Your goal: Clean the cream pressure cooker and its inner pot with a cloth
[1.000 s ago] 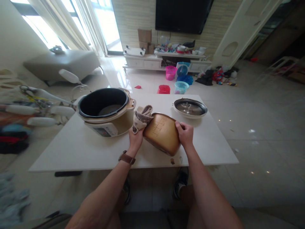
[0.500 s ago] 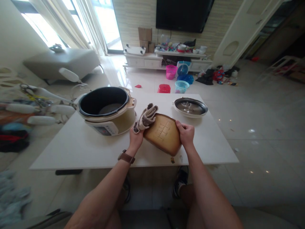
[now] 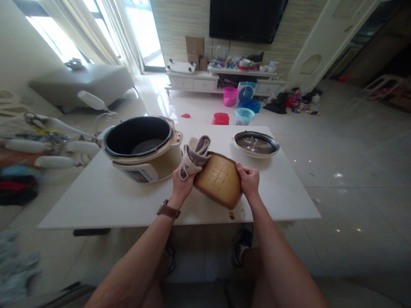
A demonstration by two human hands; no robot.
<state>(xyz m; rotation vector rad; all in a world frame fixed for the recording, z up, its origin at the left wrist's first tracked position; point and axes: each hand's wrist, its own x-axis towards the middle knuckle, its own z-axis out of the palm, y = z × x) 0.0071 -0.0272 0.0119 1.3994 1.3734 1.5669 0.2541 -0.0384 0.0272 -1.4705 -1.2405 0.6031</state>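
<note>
A golden-brown rice cooker inner pot [image 3: 220,179] with embossed level marks is tilted on its side above the near part of the table. My right hand [image 3: 249,176] grips its right edge, thumb on the outer face. At the pot's left side, my left hand [image 3: 183,183] is closed around a crumpled grey and white cloth [image 3: 195,156], which bunches up above the fingers and touches the pot. Most of the left fingers are hidden behind cloth and pot. Left of my hands stands the cream cooker body [image 3: 160,164], open at the top with a dark interior.
The cooker's round lid [image 3: 256,144] lies at the table's back right. Small scraps [image 3: 231,215] lie by the front edge of the white table [image 3: 279,196]. A white jointed stand [image 3: 61,125] is left of the table; baskets [image 3: 244,116] and a red stool [image 3: 220,119] stand beyond it.
The cloth in my left hand has bunched differently, its top folds now fuller and looser. The pot has turned very slightly in my hands. Cooker body and lid stay put.
</note>
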